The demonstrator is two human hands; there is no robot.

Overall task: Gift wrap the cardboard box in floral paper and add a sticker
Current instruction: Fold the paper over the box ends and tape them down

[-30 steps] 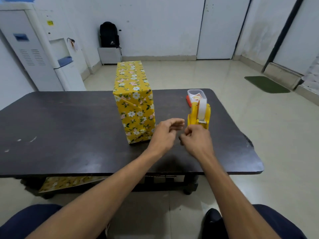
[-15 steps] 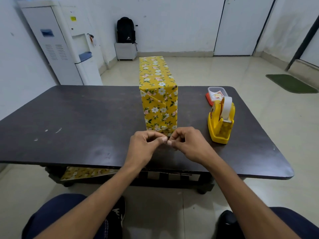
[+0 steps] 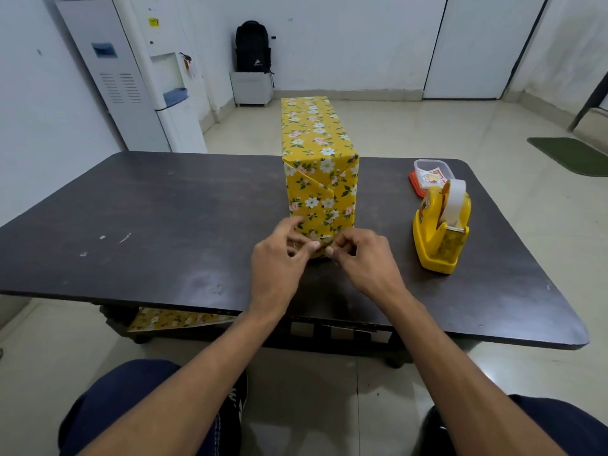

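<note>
The long box (image 3: 320, 179), wrapped in yellow floral paper, lies lengthwise on the dark table (image 3: 164, 225) with its folded end flaps facing me. My left hand (image 3: 283, 258) and my right hand (image 3: 362, 258) meet at the bottom edge of that near end. Their thumbs and forefingers pinch a short strip of clear tape (image 3: 324, 239) stretched between them and touching the paper. The strip is barely visible. A yellow tape dispenser (image 3: 437, 232) stands to the right of the box. Behind it sits a small clear container with stickers (image 3: 431, 172).
Spare floral paper (image 3: 177, 319) lies on the shelf under the table's front edge. A water dispenser (image 3: 138, 77) stands at the back left, and a black backpack (image 3: 252, 47) rests on a white stand by the far wall. My knees sit below the table edge.
Both hands left the tape dispenser and moved left with the tape strip between them. They then went forward to the bottom of the box's near end.
</note>
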